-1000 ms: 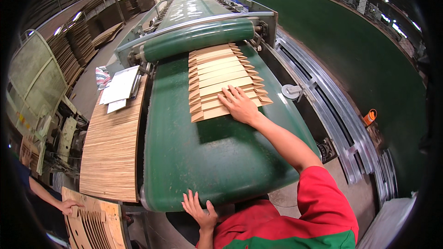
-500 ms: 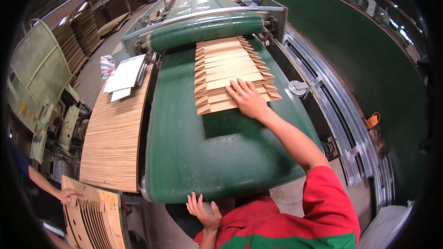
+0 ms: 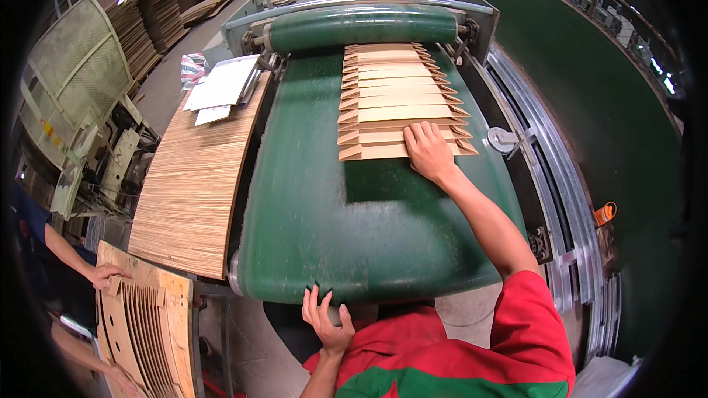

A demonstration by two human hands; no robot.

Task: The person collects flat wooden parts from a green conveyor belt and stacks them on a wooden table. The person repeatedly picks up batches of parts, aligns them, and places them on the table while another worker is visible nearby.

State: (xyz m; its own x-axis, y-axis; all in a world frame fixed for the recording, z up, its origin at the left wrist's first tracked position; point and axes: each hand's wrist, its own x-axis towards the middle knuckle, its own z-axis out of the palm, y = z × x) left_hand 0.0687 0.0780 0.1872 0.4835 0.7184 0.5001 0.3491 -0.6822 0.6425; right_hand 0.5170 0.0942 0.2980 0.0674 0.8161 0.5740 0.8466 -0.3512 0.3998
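A row of overlapping folded brown cardboard pieces (image 3: 402, 101) lies on a green conveyor belt (image 3: 295, 199), its far end under the green roller. My right hand (image 3: 428, 150) is on the nearest pieces, fingers bent together over the cardboard near its right side. What the fingertips grip is partly hidden. At the belt's front edge, my left hand (image 3: 329, 324) is raised with its fingers apart, holding nothing.
Crossing above the belt is a green roller (image 3: 361, 27). To the left stands a wooden board (image 3: 195, 184) with white sheets (image 3: 225, 82) on it. At lower left, another person's hands rest by slotted cardboard (image 3: 144, 335). Metal rails (image 3: 549, 184) run along the right side.
My right hand's fingers have gone from spread flat to bent together on the cardboard. The view has shifted, and a second hand of the other person shows at lower left.
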